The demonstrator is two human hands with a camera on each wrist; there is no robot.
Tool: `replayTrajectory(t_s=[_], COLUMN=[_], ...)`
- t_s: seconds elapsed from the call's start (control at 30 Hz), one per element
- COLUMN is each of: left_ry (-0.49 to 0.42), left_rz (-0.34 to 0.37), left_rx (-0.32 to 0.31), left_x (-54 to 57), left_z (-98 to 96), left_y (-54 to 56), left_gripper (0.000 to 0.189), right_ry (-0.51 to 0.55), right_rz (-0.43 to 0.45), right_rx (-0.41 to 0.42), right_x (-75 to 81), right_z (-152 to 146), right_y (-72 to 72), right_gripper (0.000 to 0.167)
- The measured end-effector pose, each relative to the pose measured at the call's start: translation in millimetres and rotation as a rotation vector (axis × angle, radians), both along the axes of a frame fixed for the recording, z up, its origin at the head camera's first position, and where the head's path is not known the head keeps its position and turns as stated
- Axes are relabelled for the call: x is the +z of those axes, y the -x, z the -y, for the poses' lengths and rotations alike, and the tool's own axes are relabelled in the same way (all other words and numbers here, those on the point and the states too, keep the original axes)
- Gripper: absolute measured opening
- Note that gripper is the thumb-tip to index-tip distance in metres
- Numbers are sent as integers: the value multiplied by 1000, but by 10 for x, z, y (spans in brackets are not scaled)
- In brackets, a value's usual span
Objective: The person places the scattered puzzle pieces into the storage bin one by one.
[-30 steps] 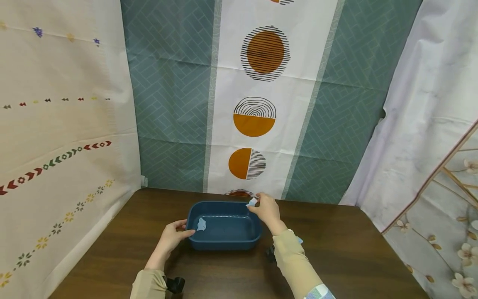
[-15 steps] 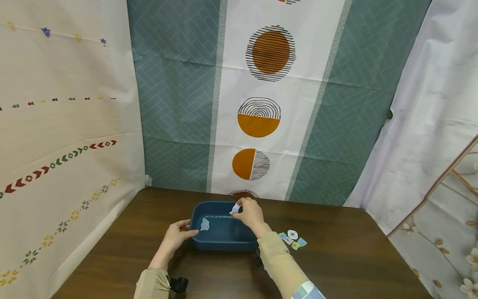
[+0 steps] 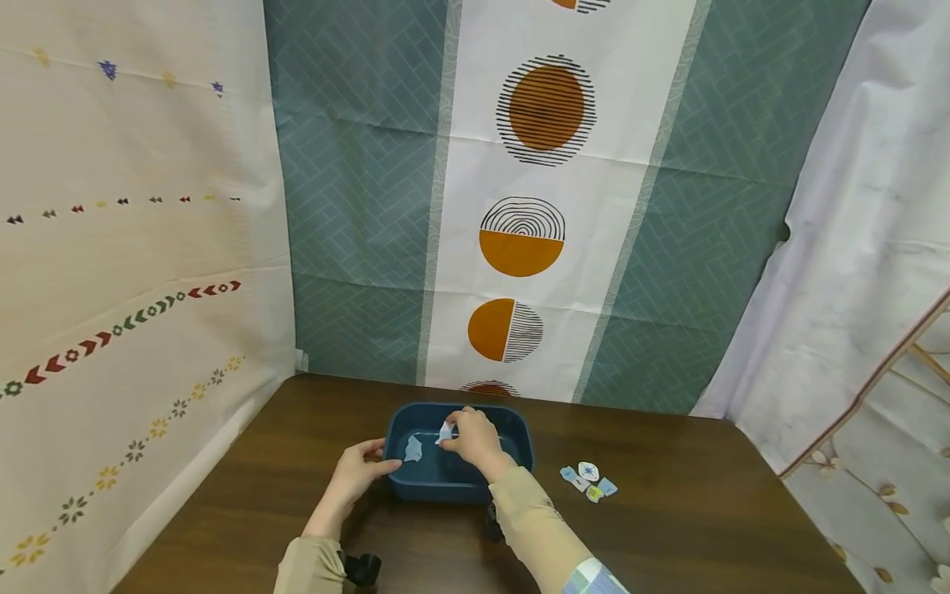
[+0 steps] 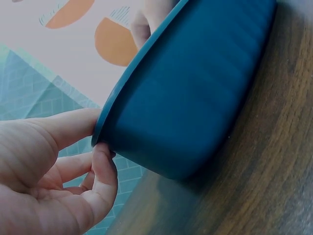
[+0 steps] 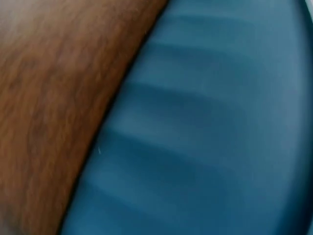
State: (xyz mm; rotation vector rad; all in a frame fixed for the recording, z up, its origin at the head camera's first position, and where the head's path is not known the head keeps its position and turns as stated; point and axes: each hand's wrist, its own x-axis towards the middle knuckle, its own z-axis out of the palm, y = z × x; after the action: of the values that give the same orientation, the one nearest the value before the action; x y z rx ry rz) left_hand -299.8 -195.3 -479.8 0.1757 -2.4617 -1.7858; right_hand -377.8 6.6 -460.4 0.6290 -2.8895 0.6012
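Note:
A dark blue tub (image 3: 519, 422) stands on the brown table (image 3: 668, 528). My left hand (image 3: 361, 472) grips the tub's left rim, thumb on top and fingers under the lip (image 4: 102, 161). Over the tub's inside, my right hand (image 3: 469, 437) pinches a small pale blue sticker (image 3: 444, 433). Another pale blue sticker (image 3: 412, 450) lies in the tub near its left wall. The right wrist view shows only the blurred tub wall (image 5: 205, 137) and table wood (image 5: 49, 98).
Several small stickers (image 3: 589, 481) lie on the table to the right of the tub. Patterned cloth walls close in the left, back and right sides. A dark strap device (image 3: 364, 568) sits at my left wrist.
My right hand carried the pinched sticker from the tub's far right corner leftward and down over the tub's inside. The left hand stayed on the rim.

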Motion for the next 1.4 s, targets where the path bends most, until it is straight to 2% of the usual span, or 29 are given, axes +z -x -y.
replayTrajectory(t_s=[0.37,0.63,1.1,1.4], left_ry=[-2,-5,-5,-18], left_rz=[9,12,13,0], left_rx=[0,-5,-5,1], left_x=[21,31,9,-16], left_z=[1,14,2,3], left_y=[-24,-22,-22,3], left_gripper=[55,55,51,50], right_ry=[-75,-155,-201,-190], right_rz=[31,77,105,80], right_rx=[47,64,49,59], right_x=[-123,-157,-215,-221], right_z=[173,227,271,276], right_y=[-8,4,36,40], right_gripper=[38,38,37,41])
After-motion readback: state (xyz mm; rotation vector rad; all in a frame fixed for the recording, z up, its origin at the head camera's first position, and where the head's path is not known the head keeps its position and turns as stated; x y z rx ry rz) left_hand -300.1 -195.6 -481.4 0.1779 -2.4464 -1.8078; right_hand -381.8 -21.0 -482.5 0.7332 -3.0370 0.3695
